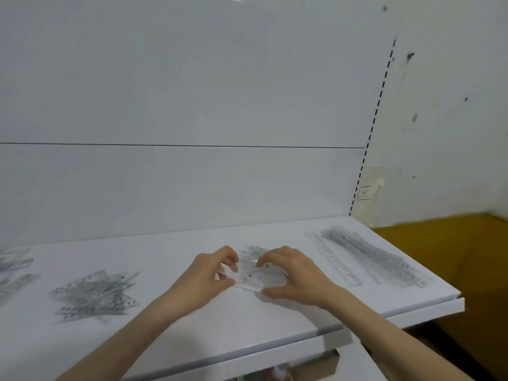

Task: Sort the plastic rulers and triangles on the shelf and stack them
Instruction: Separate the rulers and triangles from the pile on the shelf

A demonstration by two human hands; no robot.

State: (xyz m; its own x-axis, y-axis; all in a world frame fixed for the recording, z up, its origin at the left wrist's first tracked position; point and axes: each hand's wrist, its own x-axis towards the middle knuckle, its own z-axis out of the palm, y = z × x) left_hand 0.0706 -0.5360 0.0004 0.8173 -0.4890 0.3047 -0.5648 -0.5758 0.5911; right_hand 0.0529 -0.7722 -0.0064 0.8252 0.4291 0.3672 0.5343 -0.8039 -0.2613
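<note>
One clear stack (254, 280) pinched by left grip (211, 273) and right grip (292, 273); open shelf (220, 328) to front edge. Two piles (96, 295) left; one ruler (334, 259), one ruler stack (376, 259) right by side edge.

We face a white back panel (178, 78) crossed by one thin dark seam (178, 145), with a slotted upright (376, 114) at its right edge. Beyond it we see a pale, dark-spotted wall (453, 119) and a mustard-brown floor (467, 257) beside the white shelf (247, 325).

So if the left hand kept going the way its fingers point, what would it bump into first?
The left hand pinches the clear plastic stack, so that comes first; just beyond it, probably the right hand.
</note>
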